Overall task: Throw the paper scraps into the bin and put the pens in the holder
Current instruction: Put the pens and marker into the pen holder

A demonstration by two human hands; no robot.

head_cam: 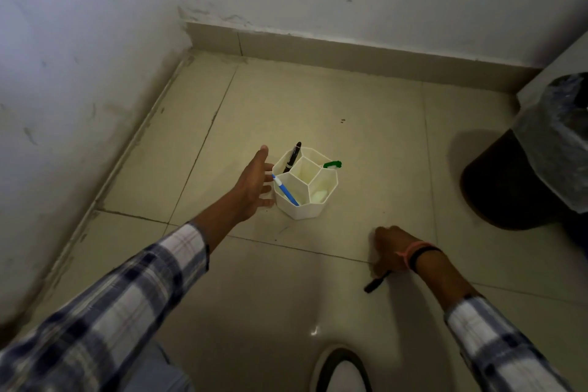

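Tiled floor [318,280], no legible writing, left hand [251,188] fingers spread beside holder [305,208], right hand [389,250] gripping black pen [375,284]

Bare floor [366,124] is lying open around the holder [305,197]; the left hand [251,188] is blocking its left side, the bin [521,175] crowding the right edge.

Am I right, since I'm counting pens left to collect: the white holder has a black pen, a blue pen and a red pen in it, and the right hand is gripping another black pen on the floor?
Not quite: the third pen in the white holder is green, not red, as the head view shows. The black pen and blue pen are there, and the right hand does hold another black pen at the floor.
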